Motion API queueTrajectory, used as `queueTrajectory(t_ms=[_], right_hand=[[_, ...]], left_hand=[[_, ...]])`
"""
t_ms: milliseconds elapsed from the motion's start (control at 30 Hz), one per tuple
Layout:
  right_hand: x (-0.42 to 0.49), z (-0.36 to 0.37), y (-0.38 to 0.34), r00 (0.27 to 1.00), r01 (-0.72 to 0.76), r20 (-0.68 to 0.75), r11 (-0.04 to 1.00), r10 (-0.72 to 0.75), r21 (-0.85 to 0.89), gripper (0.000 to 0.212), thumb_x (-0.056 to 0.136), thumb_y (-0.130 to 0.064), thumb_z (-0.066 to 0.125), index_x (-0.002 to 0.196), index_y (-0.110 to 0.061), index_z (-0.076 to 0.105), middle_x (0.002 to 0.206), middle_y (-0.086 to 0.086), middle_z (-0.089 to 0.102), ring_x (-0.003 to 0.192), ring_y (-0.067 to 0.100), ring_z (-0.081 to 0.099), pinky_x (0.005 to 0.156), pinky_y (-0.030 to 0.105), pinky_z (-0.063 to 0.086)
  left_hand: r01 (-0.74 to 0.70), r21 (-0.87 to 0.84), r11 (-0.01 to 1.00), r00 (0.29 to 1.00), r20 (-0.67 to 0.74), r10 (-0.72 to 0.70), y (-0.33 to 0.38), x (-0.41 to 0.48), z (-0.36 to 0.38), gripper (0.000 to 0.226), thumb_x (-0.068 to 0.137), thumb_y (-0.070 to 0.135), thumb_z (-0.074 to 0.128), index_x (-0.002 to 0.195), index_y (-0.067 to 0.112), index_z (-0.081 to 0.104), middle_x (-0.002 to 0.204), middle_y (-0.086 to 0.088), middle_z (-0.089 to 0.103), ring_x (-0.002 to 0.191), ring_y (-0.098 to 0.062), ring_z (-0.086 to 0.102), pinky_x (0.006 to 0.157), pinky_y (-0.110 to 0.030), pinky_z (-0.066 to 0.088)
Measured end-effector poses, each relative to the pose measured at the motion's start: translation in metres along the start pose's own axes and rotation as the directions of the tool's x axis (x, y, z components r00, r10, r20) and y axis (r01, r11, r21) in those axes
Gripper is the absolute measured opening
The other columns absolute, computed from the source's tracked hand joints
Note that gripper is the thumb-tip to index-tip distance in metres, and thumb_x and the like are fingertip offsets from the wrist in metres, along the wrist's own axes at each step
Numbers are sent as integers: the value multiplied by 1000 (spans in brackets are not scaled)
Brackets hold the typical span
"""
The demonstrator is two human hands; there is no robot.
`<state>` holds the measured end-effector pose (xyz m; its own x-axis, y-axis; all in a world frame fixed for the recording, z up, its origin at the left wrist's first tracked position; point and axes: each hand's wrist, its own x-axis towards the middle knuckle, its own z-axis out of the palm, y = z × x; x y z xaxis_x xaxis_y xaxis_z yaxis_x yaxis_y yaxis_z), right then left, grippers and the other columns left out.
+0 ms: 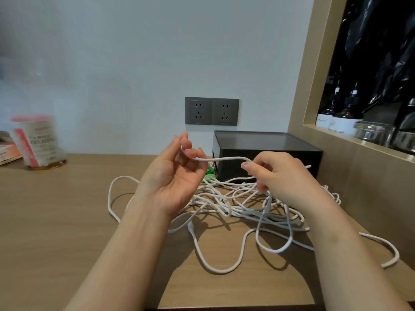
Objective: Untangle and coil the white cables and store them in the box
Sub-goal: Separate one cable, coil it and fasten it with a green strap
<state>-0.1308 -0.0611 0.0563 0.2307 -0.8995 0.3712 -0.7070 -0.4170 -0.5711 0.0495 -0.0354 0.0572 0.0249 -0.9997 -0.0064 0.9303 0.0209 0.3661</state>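
A tangle of white cables [242, 205] lies on the wooden desk [56, 221] in front of a black box [267, 153] with a closed lid. My left hand [175, 176] is raised, palm up, pinching one cable end between thumb and fingertips. That cable [224, 158] arches across to my right hand [283, 176], which grips it above the tangle. Loose loops trail toward the desk's front edge and to the right.
Two grey wall sockets [212, 111] sit above the box. A blurred jar with a red label [38, 142] stands at the left. A wooden niche [336, 140] at the right holds dark bottles [343, 117] and glass jars. Something green [210, 172] lies beside the box.
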Motion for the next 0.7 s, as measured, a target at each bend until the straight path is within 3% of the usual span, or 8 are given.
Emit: queueTrajectory(t_ms=[167, 300, 367, 433, 500, 600, 700], right_hand=[[-6, -19, 17, 996, -39, -72, 994, 47, 106, 31, 87, -45, 55, 74, -19, 67, 63, 3, 56, 62, 14, 52, 58, 28, 42], [-11, -29, 20, 992, -97, 96, 975, 78, 201, 17, 90, -34, 55, 83, -27, 68, 78, -4, 62, 71, 7, 57, 60, 18, 42], [-13, -31, 21, 968, -106, 245, 978, 59, 182, 15, 90, -36, 53, 87, -30, 67, 82, -13, 63, 70, -2, 56, 65, 17, 42], [-15, -28, 19, 927, -111, 371, 982, 47, 152, 21, 89, -40, 50, 85, -30, 68, 73, -26, 60, 73, -7, 55, 73, 20, 44], [-18, -22, 19, 903, -90, 427, 993, 48, 80, 24, 87, -44, 52, 80, -30, 70, 75, -24, 62, 78, -7, 57, 77, 23, 47], [-23, -14, 22, 917, -76, 389, 997, 82, -30, 25, 86, -47, 56, 76, -28, 70, 85, -1, 65, 83, 13, 61, 78, 36, 51], [-27, -16, 22, 953, -67, 296, 998, 67, -9, 20, 88, -42, 57, 74, -31, 67, 77, -1, 62, 76, 16, 58, 71, 35, 50]], left_hand=[[-86, -36, 996, 996, 9, 86, 11, 8, 7, 22, 94, 25, 55, 83, 9, 65, 53, 5, 60, 36, -2, 42, 44, -10, 40], [-163, 208, 965, 987, 52, 155, 7, 10, 7, 24, 96, 38, 47, 93, 23, 66, 48, 9, 49, 34, -2, 37, 39, -9, 39], [-199, 386, 901, 979, 35, 201, 4, 11, 2, 27, 98, 40, 42, 97, 27, 65, 46, 8, 42, 34, -3, 33, 37, -11, 36], [-220, 579, 785, 966, 18, 258, 1, 12, -4, 27, 101, 37, 39, 102, 27, 64, 45, 8, 40, 35, -3, 30, 35, -13, 32], [-227, 706, 671, 955, 25, 296, -6, 12, -9, 24, 101, 31, 39, 101, 24, 62, 48, 6, 43, 35, -3, 30, 33, -13, 29], [-220, 785, 580, 953, 47, 298, -19, 11, -9, 17, 100, 22, 42, 92, 18, 56, 63, 2, 54, 40, -3, 32, 35, -13, 29], [-174, 851, 496, 971, 63, 233, -31, 9, -5, 17, 100, 16, 42, 94, 14, 58, 81, 0, 66, 51, -5, 38, 40, -13, 35]])
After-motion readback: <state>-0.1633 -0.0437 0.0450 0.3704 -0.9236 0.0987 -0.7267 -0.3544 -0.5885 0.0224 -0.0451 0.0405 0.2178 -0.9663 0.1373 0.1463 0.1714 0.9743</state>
